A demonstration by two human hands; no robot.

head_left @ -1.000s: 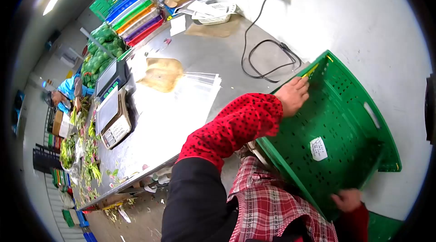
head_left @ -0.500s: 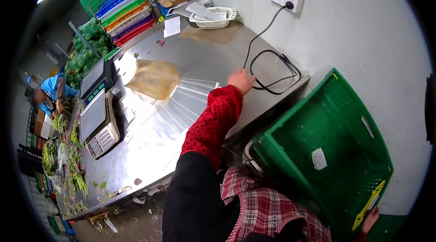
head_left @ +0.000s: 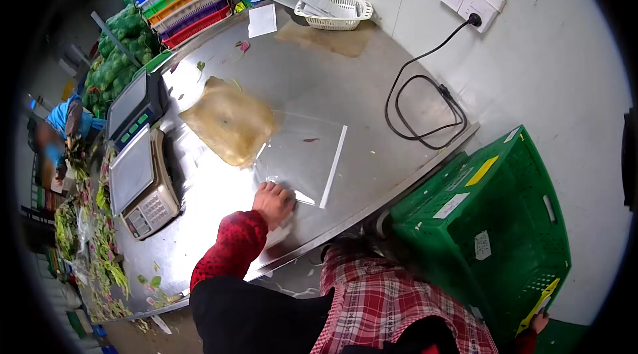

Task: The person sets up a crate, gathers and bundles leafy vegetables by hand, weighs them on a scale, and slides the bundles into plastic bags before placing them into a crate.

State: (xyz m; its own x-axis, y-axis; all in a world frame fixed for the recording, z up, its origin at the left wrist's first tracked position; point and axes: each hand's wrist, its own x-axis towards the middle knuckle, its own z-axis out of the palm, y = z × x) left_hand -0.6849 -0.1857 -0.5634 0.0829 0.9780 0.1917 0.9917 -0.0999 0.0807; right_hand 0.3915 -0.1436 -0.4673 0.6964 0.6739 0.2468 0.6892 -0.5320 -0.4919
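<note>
My left hand [head_left: 274, 205], in a red dotted sleeve, is low over the steel table near its front edge. Its fingers are curled beside the lower left corner of a clear plastic bag [head_left: 302, 148] with a white strip along one side; what they hold, if anything, is hidden. Just beyond lies a brownish translucent sheet [head_left: 229, 121]. At the lower right, my right hand [head_left: 540, 323] grips the side of a tilted green crate [head_left: 512, 221], next to a yellow strip [head_left: 541, 301]. White labels are stuck on the crate.
Two scales [head_left: 143, 181] stand on the table's left, beside leafy greens [head_left: 106, 248]. A black cable [head_left: 399, 98] lies coiled near the wall. Farther back are a white basket [head_left: 342, 12] and stacked colored crates [head_left: 183, 5]. A person in blue [head_left: 63, 121] works at the far left.
My left hand has come back from near the cable toward the table's front left. The plastic bag, streaked before, now lies flatter. The green crate has shifted slightly; my right hand still holds it.
</note>
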